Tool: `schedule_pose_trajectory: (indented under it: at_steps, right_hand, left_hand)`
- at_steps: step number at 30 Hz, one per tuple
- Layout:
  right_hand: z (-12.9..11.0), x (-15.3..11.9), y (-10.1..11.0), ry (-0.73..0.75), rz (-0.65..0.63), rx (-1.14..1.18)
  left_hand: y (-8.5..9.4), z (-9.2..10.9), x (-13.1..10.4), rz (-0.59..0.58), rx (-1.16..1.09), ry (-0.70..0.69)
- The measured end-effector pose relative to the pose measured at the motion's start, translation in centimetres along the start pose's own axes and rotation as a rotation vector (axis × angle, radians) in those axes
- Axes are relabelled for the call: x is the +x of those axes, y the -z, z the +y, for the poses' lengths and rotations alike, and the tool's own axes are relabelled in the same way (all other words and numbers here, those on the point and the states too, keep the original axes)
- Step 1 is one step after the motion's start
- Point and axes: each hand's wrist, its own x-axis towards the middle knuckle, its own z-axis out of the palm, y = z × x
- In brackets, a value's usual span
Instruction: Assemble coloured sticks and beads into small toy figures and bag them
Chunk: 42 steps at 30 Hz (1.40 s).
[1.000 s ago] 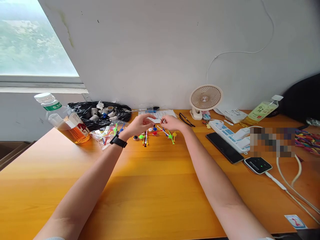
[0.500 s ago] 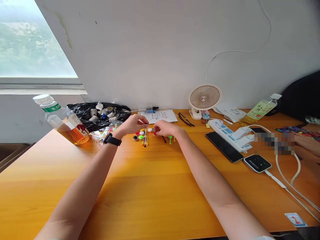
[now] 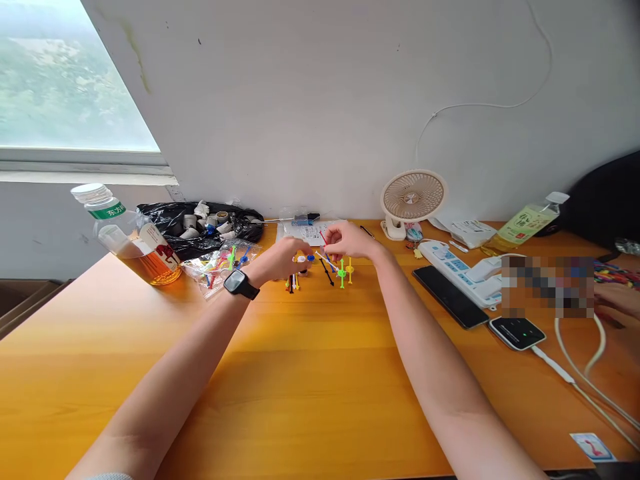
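Note:
My right hand (image 3: 347, 241) is raised over the far middle of the table, its fingertips pinched on a thin red plastic stick (image 3: 323, 237). My left hand (image 3: 285, 260), with a black watch (image 3: 240, 285) on its wrist, hovers low with thumb and index finger apart around a small white disc (image 3: 301, 259). Beside that lies a blue disc (image 3: 311, 258). Below the right hand are a black stick (image 3: 327, 273), a green piece (image 3: 341, 273) and a yellow piece (image 3: 350, 270). Several coloured sticks (image 3: 293, 283) poke out under my left hand, which hides other pieces.
A tea bottle (image 3: 137, 247) leans at left by a black bag (image 3: 200, 230) and a clear bag of pieces (image 3: 213, 267). Right are a fan (image 3: 413, 199), a power strip (image 3: 450, 267), a phone (image 3: 449, 297), cables and another person's hand (image 3: 620, 300).
My right hand has risen and moved right, bringing the red stick up. My left hand has moved right and down, over the discs. The view has shifted slightly.

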Motion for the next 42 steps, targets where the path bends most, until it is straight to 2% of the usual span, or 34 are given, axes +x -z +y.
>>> schedule_pose_trajectory:
  at_steps: [2, 5, 9, 13, 16, 18, 23, 28, 35, 39, 42]
  right_hand:
    - [-0.4, 0.2, -0.5, 0.034, -0.022, 0.129]
    - [-0.9, 0.3, -1.0, 0.073, -0.035, 0.283]
    - [-0.8, 0.5, -1.6, 0.105, -0.031, 0.334]
    - [-0.1, 1.0, -1.9, 0.127, -0.034, 0.209]
    - [0.7, 1.4, -1.8, -0.004, 0.077, -0.056]
    - [1.3, 1.6, -1.9, -0.125, 0.121, -0.217]
    - [1.8, 1.6, -2.4, -0.304, -0.009, -0.364]
    - [1.4, 1.6, -2.6, -0.304, 0.043, -0.524]
    - [1.2, 1.5, -4.0, -0.34, 0.005, -0.609]
    - [1.1, 1.3, -4.4, -0.366, -0.014, -0.616]
    - [1.0, 1.3, -4.4, -0.374, -0.035, -0.605]
  left_hand:
    - [0.6, 1.0, 0.1, 0.121, -0.105, -0.014]
    - [0.9, 2.4, 0.4, 0.203, -0.304, -0.051]
    - [0.2, 2.6, 0.6, 0.234, -0.428, -0.069]
    - [-0.6, 1.8, 0.6, 0.199, -0.476, -0.051]
    - [-0.9, 1.4, 0.5, 0.185, -0.416, -0.004]
    - [-1.3, 1.3, 0.5, 0.131, -0.337, 0.013]
    - [-2.6, 1.0, 0.4, 0.003, -0.176, 0.019]
    - [-3.2, 0.5, 0.1, -0.057, -0.207, 0.012]
    - [-3.1, 0.0, -0.3, -0.006, -0.027, 0.046]
    - [-2.8, -0.2, -0.3, -0.074, 0.007, -0.029]
    - [-1.8, -0.7, -0.3, -0.077, 0.029, -0.112]
